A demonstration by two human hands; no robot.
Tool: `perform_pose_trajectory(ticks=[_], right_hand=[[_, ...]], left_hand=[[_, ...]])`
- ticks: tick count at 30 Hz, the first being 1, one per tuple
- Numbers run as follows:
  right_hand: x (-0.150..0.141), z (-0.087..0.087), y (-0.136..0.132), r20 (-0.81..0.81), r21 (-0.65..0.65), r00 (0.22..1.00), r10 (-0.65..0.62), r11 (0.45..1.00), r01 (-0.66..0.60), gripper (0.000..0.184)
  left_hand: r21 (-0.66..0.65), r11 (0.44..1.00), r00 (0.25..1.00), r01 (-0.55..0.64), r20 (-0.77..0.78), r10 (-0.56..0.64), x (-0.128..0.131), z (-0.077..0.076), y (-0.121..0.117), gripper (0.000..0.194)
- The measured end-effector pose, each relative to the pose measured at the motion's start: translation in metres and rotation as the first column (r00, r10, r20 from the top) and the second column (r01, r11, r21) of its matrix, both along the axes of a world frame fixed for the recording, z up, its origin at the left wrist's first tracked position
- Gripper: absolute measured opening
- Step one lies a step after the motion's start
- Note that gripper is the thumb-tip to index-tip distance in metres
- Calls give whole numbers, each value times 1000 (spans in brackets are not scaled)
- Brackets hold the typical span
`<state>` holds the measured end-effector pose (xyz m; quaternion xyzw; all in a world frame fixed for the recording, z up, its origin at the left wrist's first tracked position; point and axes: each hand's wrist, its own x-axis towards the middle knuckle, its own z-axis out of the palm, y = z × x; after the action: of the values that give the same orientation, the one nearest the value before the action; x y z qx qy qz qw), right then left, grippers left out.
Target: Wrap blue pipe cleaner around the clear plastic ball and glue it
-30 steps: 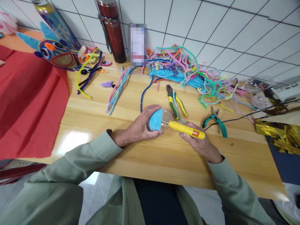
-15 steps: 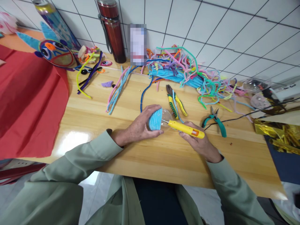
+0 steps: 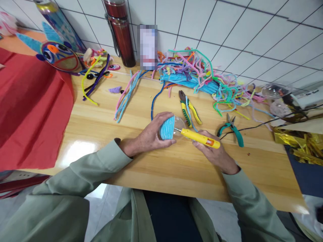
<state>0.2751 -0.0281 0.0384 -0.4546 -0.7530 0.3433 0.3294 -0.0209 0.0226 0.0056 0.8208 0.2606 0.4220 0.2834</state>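
My left hand [image 3: 153, 133] is closed round a clear plastic ball [image 3: 179, 123], its left part covered in rows of light blue pipe cleaner [image 3: 167, 128]. In my right hand [image 3: 214, 151] is a yellow hot glue gun [image 3: 200, 137], gripped from below. Its thin metal tip points left and meets the ball close to the edge of the blue rows; whether it touches is hard to make out. Just beyond the ball lie yellow-and-green pliers [image 3: 188, 109] with a light blue pipe cleaner across them. A dark blue pipe cleaner [image 3: 153, 106] ends near my left hand.
Teal-handled pliers [image 3: 232, 129] and a black cord [image 3: 254, 126] lie to the right. Along the wall runs a heap of pipe cleaners [image 3: 199, 79]. A red flask [image 3: 121, 37], a phone [image 3: 148, 47], a decorated figure [image 3: 59, 57] and red cloth [image 3: 32, 114] are further left.
Both hands, the ball and the glue gun keep nearly the same place. Only a very slight shift of the whole view shows.
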Motion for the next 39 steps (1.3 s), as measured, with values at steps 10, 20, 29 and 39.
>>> perform_pose_trajectory(ticks=[10,20,29,39], right_hand=[[-1,0,1,-13,9,1000,6,1000,-6,18],[0,-4,2,-13,28,1000,4,1000,-3,19],[5,-12,4,-6,129,995,-99,987,99,14],[22,-38,13,-198,78,893,-405,901,426,28]], left_hand=[[5,1000,1000,7,4,-7,0,-1,0,93],[12,1000,1000,4,2,-4,0,0,0,93],[3,1000,1000,7,-10,-7,1,0,-1,93],[-12,1000,1000,9,14,-9,1,-1,-2,93]])
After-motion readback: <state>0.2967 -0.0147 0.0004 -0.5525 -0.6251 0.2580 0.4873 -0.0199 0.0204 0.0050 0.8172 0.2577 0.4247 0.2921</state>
